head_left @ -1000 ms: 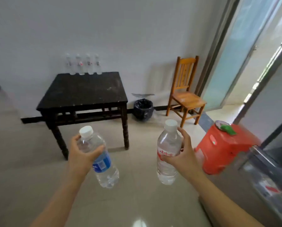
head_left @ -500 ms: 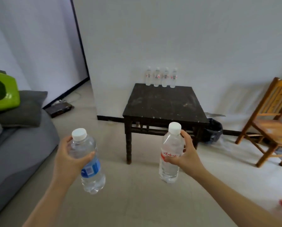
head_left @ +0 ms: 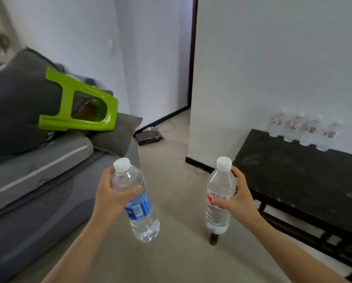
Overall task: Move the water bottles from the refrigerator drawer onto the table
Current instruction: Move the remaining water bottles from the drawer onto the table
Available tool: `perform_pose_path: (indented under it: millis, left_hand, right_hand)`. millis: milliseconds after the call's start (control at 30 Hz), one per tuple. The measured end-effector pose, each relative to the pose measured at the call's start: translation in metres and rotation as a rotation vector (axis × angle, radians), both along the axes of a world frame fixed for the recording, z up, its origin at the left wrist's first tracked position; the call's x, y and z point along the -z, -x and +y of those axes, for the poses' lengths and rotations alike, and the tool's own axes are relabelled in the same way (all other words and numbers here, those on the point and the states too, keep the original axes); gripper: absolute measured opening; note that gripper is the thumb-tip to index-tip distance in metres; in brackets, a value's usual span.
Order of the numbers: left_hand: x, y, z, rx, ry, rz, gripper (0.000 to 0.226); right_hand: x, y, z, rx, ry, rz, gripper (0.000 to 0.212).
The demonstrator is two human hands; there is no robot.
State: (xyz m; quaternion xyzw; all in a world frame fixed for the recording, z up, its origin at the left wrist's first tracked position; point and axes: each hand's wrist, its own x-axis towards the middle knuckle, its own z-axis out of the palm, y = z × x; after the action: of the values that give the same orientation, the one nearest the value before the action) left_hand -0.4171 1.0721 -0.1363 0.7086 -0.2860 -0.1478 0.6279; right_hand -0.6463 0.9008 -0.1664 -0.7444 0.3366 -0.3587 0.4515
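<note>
- The left hand [head_left: 111,199], lower centre of the frame, is wrapped round the upper body of a blue-labelled bottle [head_left: 139,208]. The thumb lies across the front and the fingers curl behind. The bottle tilts, white cap up and to the left, base down and to the right.
- The right hand [head_left: 237,198], just right of centre, grips a red-labelled bottle [head_left: 220,185] at label height, fingers curled round its far side. This bottle is nearly upright and also has a white cap.
- Both bottles are held in the air above the pale floor [head_left: 177,256], apart from each other.
- The dark counter [head_left: 293,176] fills the right side of the frame, its near corner just beside the right hand.
- Four bottles [head_left: 293,127] stand in a row at the counter's far edge, against the white wall [head_left: 273,58], upper right of the counter. They are blurred.
- On the left is a grey sofa [head_left: 38,180], with a green stool [head_left: 79,107] lying tipped over on its cushions.
- A small dark box [head_left: 149,137] sits on the floor at mid-frame, near an open doorway.
</note>
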Motion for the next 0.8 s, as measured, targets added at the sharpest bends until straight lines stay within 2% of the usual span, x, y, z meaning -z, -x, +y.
perform_pose_path:
  millis: [133,433,533,667,800]
  left_hand:
    - [0.003,-0.04,-0.031,-0.082,0.025,0.0,0.057]
    - [0.025,-0.149,-0.128,-0.078,0.03,0.063,0.062]
    - [0.024,-0.196,-0.174,-0.015,0.048,0.057,0.062]
    - [0.016,-0.255,-0.246,0.078,0.041,0.022,0.074]
    - [0.023,-0.278,-0.32,0.164,0.027,0.032,0.063]
  right_hand:
    - [0.01,-0.059,-0.049,-0.08,-0.007,0.014,0.093]
    - [0.021,-0.166,-0.14,-0.116,0.021,0.054,0.091]
    - [0.019,-0.203,-0.176,-0.037,0.002,0.067,0.092]
    - [0.007,-0.24,-0.219,0.11,-0.042,0.052,0.092]
    - [0.01,-0.245,-0.255,0.225,-0.091,0.102,0.097]
